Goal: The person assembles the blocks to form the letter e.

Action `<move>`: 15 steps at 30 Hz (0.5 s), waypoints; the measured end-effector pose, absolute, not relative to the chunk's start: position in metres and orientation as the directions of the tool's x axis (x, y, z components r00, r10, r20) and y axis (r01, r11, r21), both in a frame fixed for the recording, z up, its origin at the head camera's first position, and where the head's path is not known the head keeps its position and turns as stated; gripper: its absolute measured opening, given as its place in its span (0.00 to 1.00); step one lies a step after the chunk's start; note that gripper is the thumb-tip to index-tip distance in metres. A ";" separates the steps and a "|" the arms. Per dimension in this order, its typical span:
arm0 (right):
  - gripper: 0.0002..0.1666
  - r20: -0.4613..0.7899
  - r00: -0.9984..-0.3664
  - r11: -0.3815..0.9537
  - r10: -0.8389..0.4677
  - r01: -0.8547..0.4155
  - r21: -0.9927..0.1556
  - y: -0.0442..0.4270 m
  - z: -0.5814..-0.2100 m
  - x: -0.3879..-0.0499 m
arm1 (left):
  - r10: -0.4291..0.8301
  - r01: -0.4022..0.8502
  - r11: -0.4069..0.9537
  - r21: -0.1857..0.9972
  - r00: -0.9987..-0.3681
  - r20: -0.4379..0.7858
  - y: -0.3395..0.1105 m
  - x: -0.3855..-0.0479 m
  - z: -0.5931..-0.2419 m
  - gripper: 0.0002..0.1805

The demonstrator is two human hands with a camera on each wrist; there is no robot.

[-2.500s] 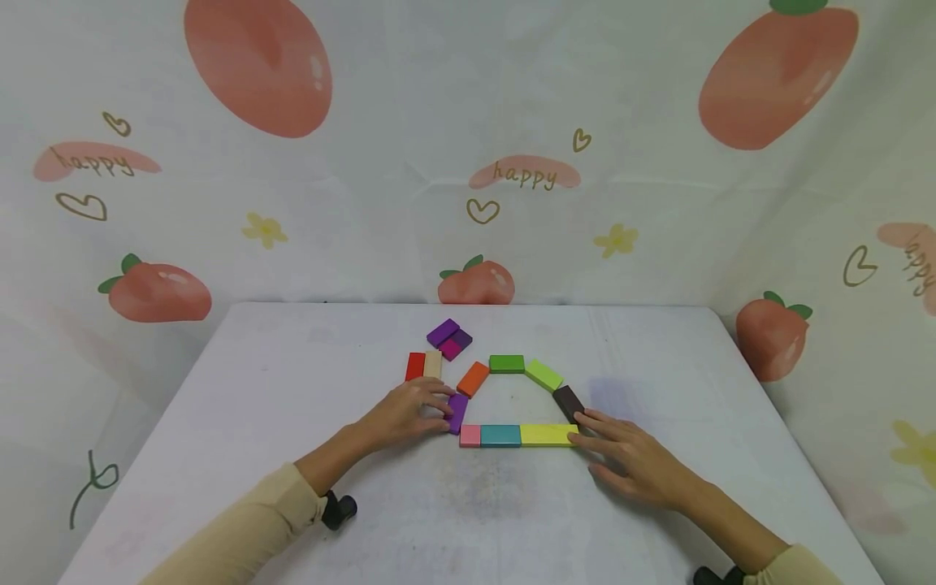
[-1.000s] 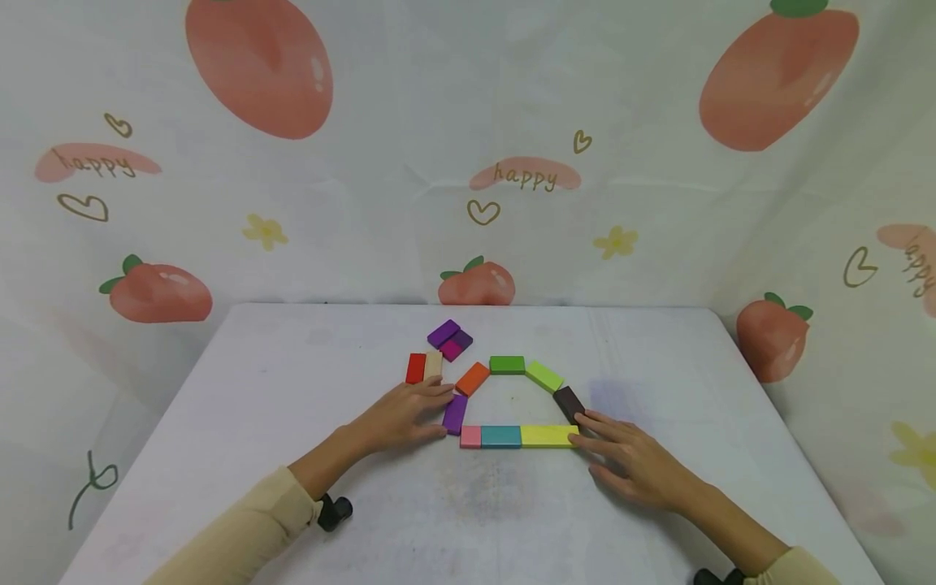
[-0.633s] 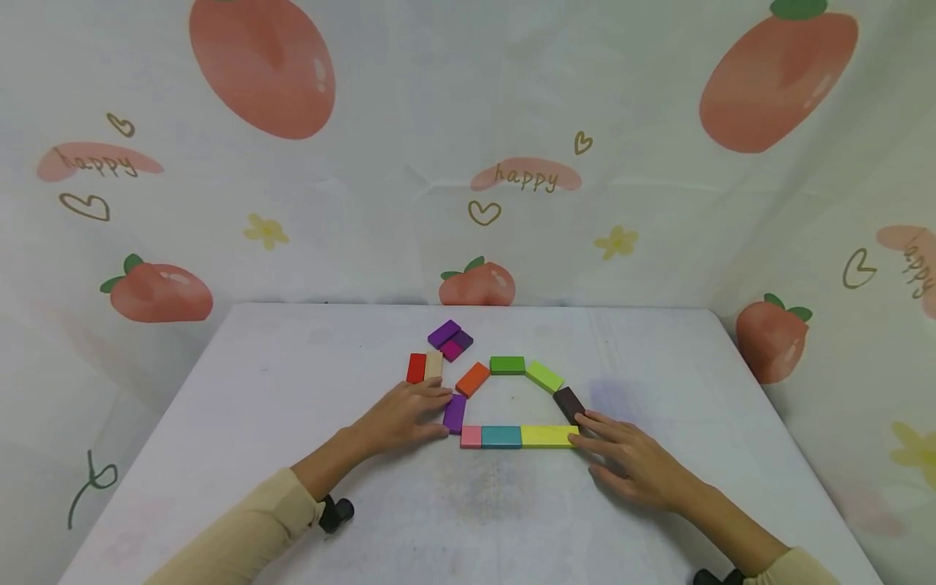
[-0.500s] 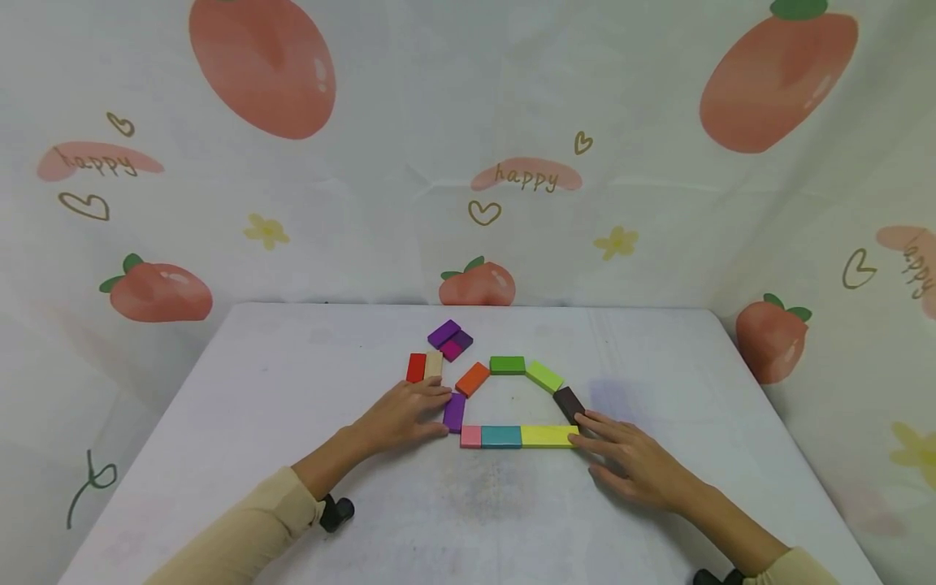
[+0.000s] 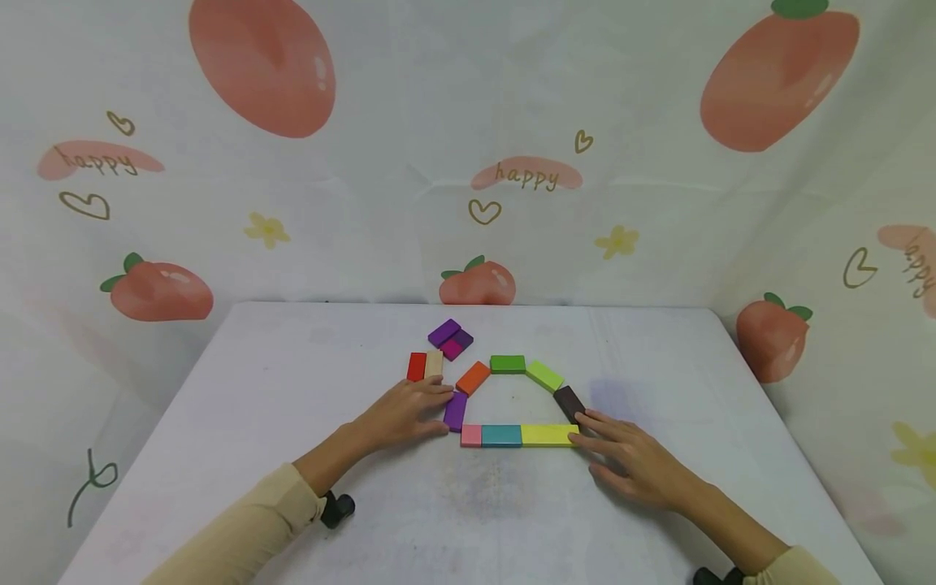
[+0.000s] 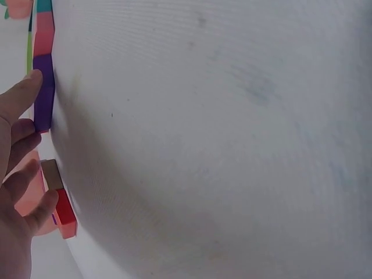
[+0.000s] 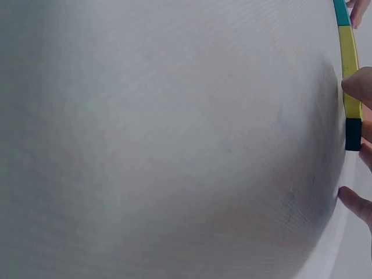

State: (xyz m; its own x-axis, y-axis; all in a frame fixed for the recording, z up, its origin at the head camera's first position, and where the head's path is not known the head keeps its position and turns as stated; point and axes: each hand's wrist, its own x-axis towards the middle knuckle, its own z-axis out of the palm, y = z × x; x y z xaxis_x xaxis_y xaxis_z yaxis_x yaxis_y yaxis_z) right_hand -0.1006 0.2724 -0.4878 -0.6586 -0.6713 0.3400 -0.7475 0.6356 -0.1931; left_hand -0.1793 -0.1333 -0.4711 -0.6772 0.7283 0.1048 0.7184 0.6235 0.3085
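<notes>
In the head view, my left hand spans a purple block, lightly pinching it with the thumb at its near end and the fingers at its far end. The purple block also shows beside the thumb in the left wrist view. My right hand rests with extended fingers at the right end of a yellow block and close to a dark brown block. Teal and pink blocks continue the straight row. Orange, green and lime blocks form the arched side.
Beyond my left hand lie a red block and a beige block, partly covered by its fingers. Farther back is a small cluster of purple and magenta blocks. A printed cloth hangs behind the white table.
Since the oldest frame, the purple block has shifted slightly left and turned a little with my left hand. More recently it has moved only slightly. My right hand stays where it was.
</notes>
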 end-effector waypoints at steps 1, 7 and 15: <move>0.33 0.342 -0.657 0.635 -0.672 -0.748 -0.192 0.272 -0.488 -0.101 | 0.729 0.720 0.622 0.308 -0.676 0.107 -0.133 -0.180 -0.471 0.30; 0.33 0.346 -0.653 0.631 -0.673 -0.752 -0.191 0.272 -0.488 -0.101 | 0.726 0.713 0.626 0.316 -0.681 0.100 -0.132 -0.180 -0.470 0.31; 0.33 0.343 -0.656 0.631 -0.673 -0.750 -0.197 0.273 -0.489 -0.101 | 0.717 0.702 0.627 0.337 -0.690 0.103 -0.134 -0.180 -0.470 0.31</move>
